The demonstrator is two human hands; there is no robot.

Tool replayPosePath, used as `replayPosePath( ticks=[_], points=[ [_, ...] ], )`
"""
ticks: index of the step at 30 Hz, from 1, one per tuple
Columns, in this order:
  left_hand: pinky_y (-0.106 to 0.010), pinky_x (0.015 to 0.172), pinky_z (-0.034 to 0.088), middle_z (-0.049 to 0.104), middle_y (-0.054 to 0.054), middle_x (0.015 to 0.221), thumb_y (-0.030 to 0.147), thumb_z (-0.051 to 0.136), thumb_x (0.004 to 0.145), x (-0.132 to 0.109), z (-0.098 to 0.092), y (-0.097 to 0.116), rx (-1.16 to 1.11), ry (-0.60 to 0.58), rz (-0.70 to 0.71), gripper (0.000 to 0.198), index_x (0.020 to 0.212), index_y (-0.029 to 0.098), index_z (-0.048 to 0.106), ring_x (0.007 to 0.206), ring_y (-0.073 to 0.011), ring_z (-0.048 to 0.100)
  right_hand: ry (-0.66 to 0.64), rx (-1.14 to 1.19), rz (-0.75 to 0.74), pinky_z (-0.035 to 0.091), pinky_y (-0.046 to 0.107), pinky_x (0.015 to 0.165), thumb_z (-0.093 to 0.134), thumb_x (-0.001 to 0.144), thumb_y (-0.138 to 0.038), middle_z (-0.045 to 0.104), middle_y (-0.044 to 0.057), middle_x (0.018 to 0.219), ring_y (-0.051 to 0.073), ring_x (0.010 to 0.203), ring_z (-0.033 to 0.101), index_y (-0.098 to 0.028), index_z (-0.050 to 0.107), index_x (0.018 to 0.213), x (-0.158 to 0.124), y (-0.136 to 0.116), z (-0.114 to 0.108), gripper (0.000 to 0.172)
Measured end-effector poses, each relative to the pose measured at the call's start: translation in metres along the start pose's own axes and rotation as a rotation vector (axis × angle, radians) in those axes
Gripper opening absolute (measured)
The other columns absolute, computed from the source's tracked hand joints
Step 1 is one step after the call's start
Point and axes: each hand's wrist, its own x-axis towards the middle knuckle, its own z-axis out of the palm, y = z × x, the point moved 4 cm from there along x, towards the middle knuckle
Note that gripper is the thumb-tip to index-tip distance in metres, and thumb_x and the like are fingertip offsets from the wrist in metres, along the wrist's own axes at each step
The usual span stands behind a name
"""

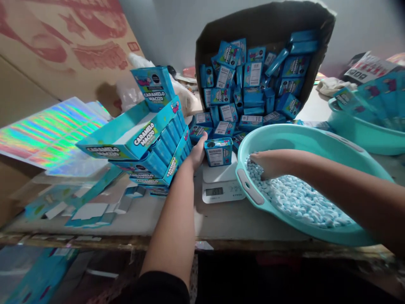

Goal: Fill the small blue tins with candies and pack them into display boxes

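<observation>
My left hand is at the left side of a small blue candy box, its fingers mostly hidden behind the box. That box stands on a white digital scale with a lit display. My right hand reaches into a turquoise basin, its fingertips buried in light blue and white candies. What the right fingers hold, if anything, is hidden. Behind the scale, a tipped cardboard carton is filled with several small blue boxes.
Stacked blue display trays stand left of my left arm. Shiny holographic sheets and cut card pieces lie farther left. A second turquoise basin with blue packaging is at the right. The table's front edge runs below.
</observation>
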Motion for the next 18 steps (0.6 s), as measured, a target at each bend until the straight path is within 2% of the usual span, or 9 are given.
replayPosePath(
  ticks=[4, 7, 10, 13, 15, 16, 18],
  points=[
    [-0.040, 0.082, 0.061, 0.077, -0.010, 0.091, 0.070, 0.045, 0.090, 0.000, 0.000, 0.001, 0.018, -0.034, 0.054, 0.063, 0.118, 0.018, 0.067, 0.094, -0.0289, 0.074, 0.008, 0.009, -0.008, 0.051, 0.041, 0.097, 0.076, 0.076, -0.027, 0.061, 0.020, 0.131, 0.034, 0.116, 0.061, -0.010, 0.043, 0.149, -0.002, -0.004, -0.004, 0.082],
    [-0.042, 0.084, 0.060, 0.077, -0.011, 0.097, 0.078, 0.042, 0.087, -0.008, 0.003, 0.006, 0.054, -0.135, 0.190, 0.072, 0.121, 0.019, 0.066, 0.100, -0.0306, 0.072, 0.007, 0.023, -0.040, 0.051, 0.041, 0.093, 0.075, 0.075, -0.025, 0.065, 0.017, 0.124, 0.033, 0.110, 0.063, -0.010, 0.051, 0.141, -0.002, 0.000, -0.004, 0.071],
    [-0.043, 0.088, 0.057, 0.073, -0.015, 0.110, 0.080, 0.041, 0.085, -0.023, 0.006, 0.015, 0.179, -0.193, 0.371, 0.078, 0.123, 0.016, 0.065, 0.106, -0.0316, 0.069, -0.010, 0.020, -0.050, 0.051, 0.039, 0.088, 0.072, 0.076, -0.021, 0.065, 0.018, 0.123, 0.032, 0.104, 0.064, -0.008, 0.053, 0.139, -0.003, 0.001, -0.005, 0.067],
    [-0.040, 0.092, 0.055, 0.069, -0.014, 0.120, 0.071, 0.063, 0.080, -0.037, 0.006, 0.025, 0.340, -0.164, 0.549, 0.079, 0.141, 0.021, 0.050, 0.112, -0.0294, 0.066, -0.028, 0.004, -0.050, 0.051, 0.039, 0.083, 0.070, 0.078, -0.022, 0.065, 0.017, 0.124, 0.031, 0.103, 0.065, -0.010, 0.051, 0.142, -0.004, -0.001, -0.006, 0.068],
    [-0.037, 0.091, 0.056, 0.066, -0.012, 0.123, 0.059, 0.078, 0.072, -0.040, 0.005, 0.029, 0.457, -0.124, 0.589, 0.089, 0.146, 0.026, 0.043, 0.117, -0.0289, 0.062, -0.018, -0.014, -0.053, 0.051, 0.038, 0.081, 0.070, 0.079, -0.020, 0.065, 0.017, 0.123, 0.031, 0.101, 0.065, -0.011, 0.050, 0.143, -0.006, -0.002, -0.007, 0.068],
    [-0.036, 0.090, 0.056, 0.065, -0.012, 0.123, 0.054, 0.082, 0.069, -0.040, 0.005, 0.029, 0.518, -0.091, 0.599, 0.088, 0.144, 0.027, 0.045, 0.120, -0.0291, 0.061, -0.010, -0.021, -0.058, 0.051, 0.037, 0.080, 0.070, 0.079, -0.020, 0.066, 0.017, 0.123, 0.031, 0.101, 0.066, -0.011, 0.050, 0.144, -0.006, -0.003, -0.007, 0.068],
    [-0.035, 0.088, 0.056, 0.066, -0.011, 0.121, 0.046, 0.083, 0.071, -0.039, 0.005, 0.030, 0.604, -0.001, 0.640, 0.073, 0.134, 0.024, 0.055, 0.121, -0.0288, 0.060, 0.005, -0.035, -0.063, 0.051, 0.037, 0.081, 0.070, 0.079, -0.018, 0.066, 0.017, 0.123, 0.031, 0.102, 0.066, -0.012, 0.049, 0.145, -0.008, -0.004, -0.007, 0.069]
  ],
)
